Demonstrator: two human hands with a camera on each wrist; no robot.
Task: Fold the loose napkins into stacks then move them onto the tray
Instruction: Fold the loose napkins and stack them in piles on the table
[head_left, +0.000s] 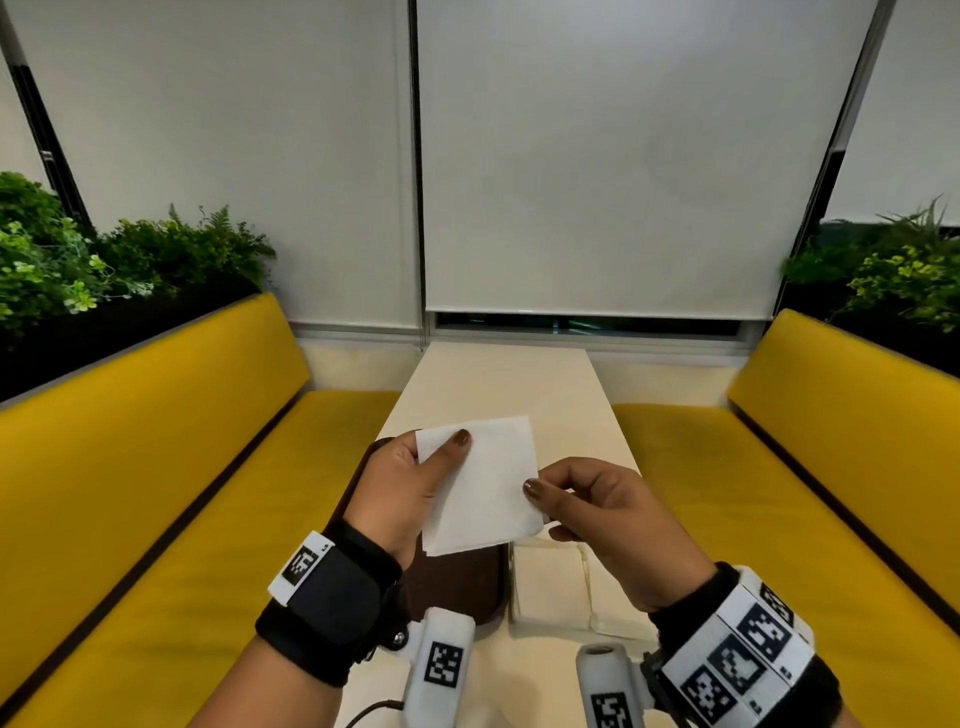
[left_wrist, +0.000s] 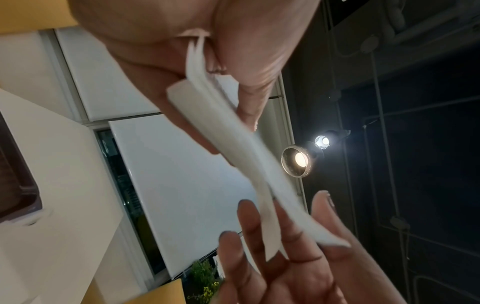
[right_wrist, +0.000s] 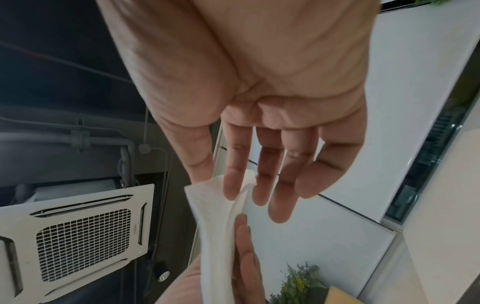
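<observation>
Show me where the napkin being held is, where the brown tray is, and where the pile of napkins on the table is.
held napkin (head_left: 488, 488), head view, middle of its white face.
brown tray (head_left: 457, 587), head view, bare floor below the napkin.
napkin pile (head_left: 550, 582), head view, top sheet, right of the tray.

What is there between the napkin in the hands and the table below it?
In the head view, the brown tray lies on the table under the napkin. Beside it, right, is a napkin pile.
</observation>
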